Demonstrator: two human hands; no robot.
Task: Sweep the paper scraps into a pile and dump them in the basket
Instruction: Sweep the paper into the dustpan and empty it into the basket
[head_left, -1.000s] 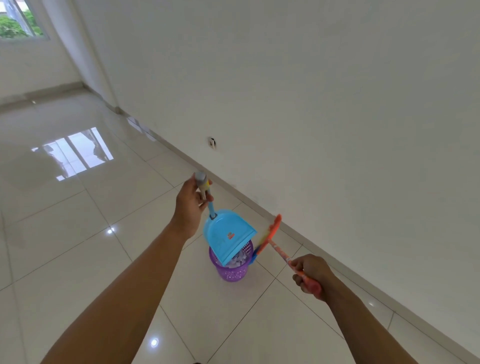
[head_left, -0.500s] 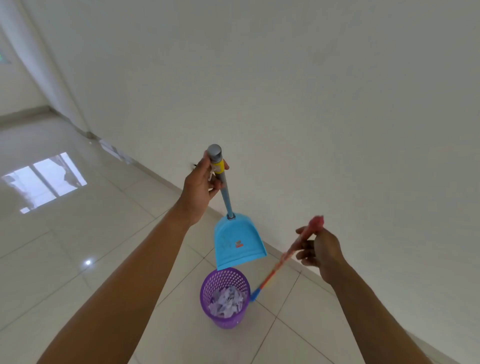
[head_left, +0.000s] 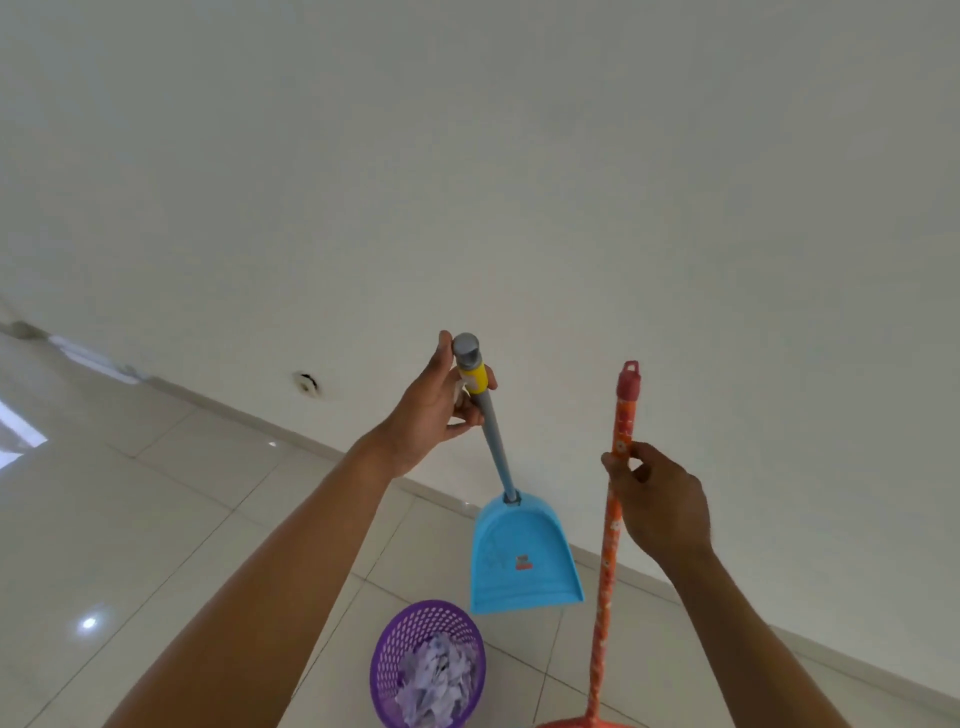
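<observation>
My left hand (head_left: 434, 410) grips the top of the grey dustpan handle, just under its grey cap and yellow band. The blue dustpan (head_left: 522, 558) hangs from it, lifted above and just right of the purple basket (head_left: 387, 660). White paper scraps (head_left: 439, 675) fill the basket. My right hand (head_left: 657, 501) holds the orange flowered broom handle (head_left: 608, 561) upright near its red cap. The orange broom head (head_left: 587, 722) shows only at the bottom edge.
A white wall (head_left: 519, 182) fills most of the view, with a small socket hole (head_left: 306, 383) low on it. Glossy white floor tiles (head_left: 130, 545) run along its skirting, to the left and under the basket.
The dustpan has swung from tipping over the basket to hanging upright above it. The broom has turned from slanted to upright, its head now near the floor. The view has tilted towards the wall.
</observation>
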